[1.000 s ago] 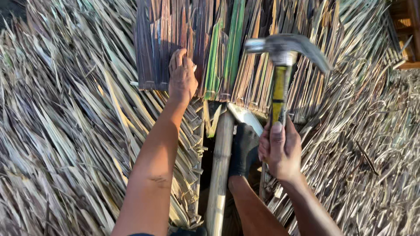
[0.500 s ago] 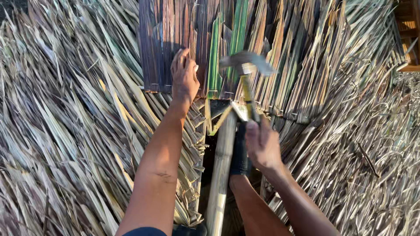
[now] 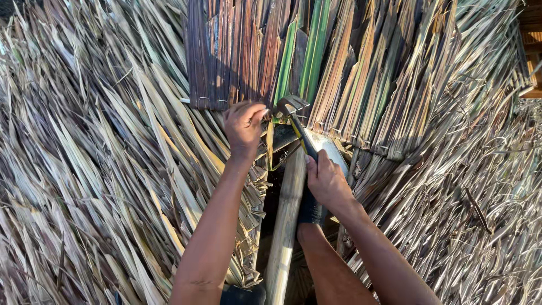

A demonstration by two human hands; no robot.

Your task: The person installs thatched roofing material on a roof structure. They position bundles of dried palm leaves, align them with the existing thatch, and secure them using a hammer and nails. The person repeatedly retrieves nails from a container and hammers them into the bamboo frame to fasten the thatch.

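Clamped around the yellow-and-black handle of the steel claw hammer [image 3: 299,127], the right hand [image 3: 327,181] has its grip well up the shaft, with the head down against the lower edge of the woven palm-leaf thatch panel [image 3: 316,62]. The left hand [image 3: 244,124] pinches together at that same edge, just beside the hammer head; whatever it holds, perhaps a nail, is too small to make out. Short, square taps seem wise here, with the fingertips kept out from under the head. Beneath both hands runs a pale round wooden pole [image 3: 285,226]. Its lower end is cut off, and leaves hide where panel meets pole.
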